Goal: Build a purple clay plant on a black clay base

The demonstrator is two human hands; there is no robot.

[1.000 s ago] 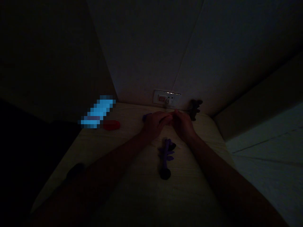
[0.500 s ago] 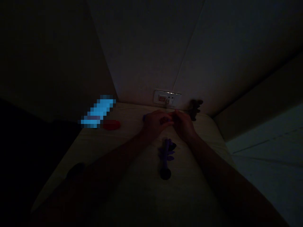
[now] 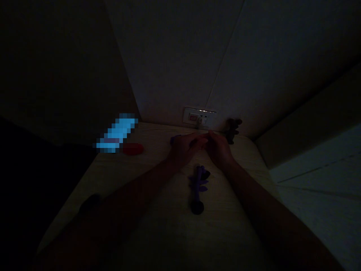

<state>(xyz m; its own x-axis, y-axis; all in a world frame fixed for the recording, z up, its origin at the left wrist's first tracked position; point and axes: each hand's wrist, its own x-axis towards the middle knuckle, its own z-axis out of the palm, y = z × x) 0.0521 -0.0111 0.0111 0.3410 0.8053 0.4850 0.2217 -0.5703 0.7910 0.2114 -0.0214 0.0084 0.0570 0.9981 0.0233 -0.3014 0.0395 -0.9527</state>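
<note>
Lying near hands (image 3: 184, 147) (image 3: 220, 148): purple object (image 3: 197, 186) (dark-ended)

Left forearm (image 3: 138, 192): reaches in from lower left.
Right forearm (image 3: 254, 194): angles in from lower right.
Left hand (image 3: 183, 148): curls inward.
Right hand (image 3: 221, 151): cups close beside it, in shadow.

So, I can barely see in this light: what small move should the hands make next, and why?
Perhaps ease the left hand slightly away from the right hand: both are curled close together in front of the wall socket, hiding whatever may be between them, and it is too dim to tell.
</note>
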